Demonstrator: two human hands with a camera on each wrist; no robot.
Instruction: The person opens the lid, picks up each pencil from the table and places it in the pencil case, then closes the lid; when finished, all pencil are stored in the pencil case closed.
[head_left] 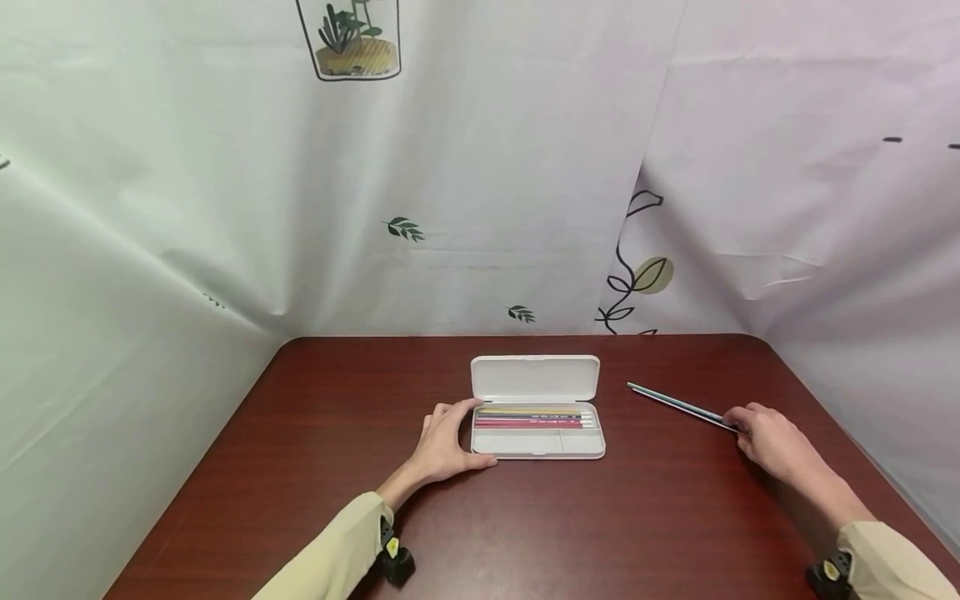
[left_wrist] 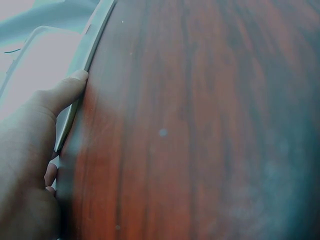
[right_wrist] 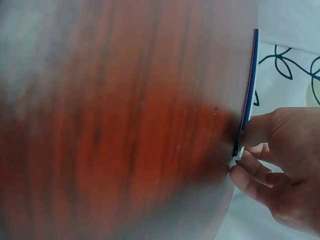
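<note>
A white pencil case (head_left: pixel 517 446) lies on the table with its lid (head_left: pixel 536 379) raised at the back. Several pencils (head_left: pixel 528 417), yellow, dark and pink, lie side by side in its rear compartment. My left hand (head_left: pixel 444 442) grips the case's left end, thumb at the front edge and fingers toward the hinge. Off to the right, my right hand (head_left: pixel 776 442) pinches the near end of two slim pencils (head_left: pixel 675 403), which slant away toward the back left. In the right wrist view a dark blue pencil (right_wrist: pixel 250 82) runs out from the thumb and fingertips.
The reddish-brown wooden table (head_left: pixel 600 525) has rounded far corners. White patterned fabric (head_left: pixel 487 167) hangs behind the table and along both sides. Dark wrist-worn devices (head_left: pixel 396 560) sit at both sleeve cuffs.
</note>
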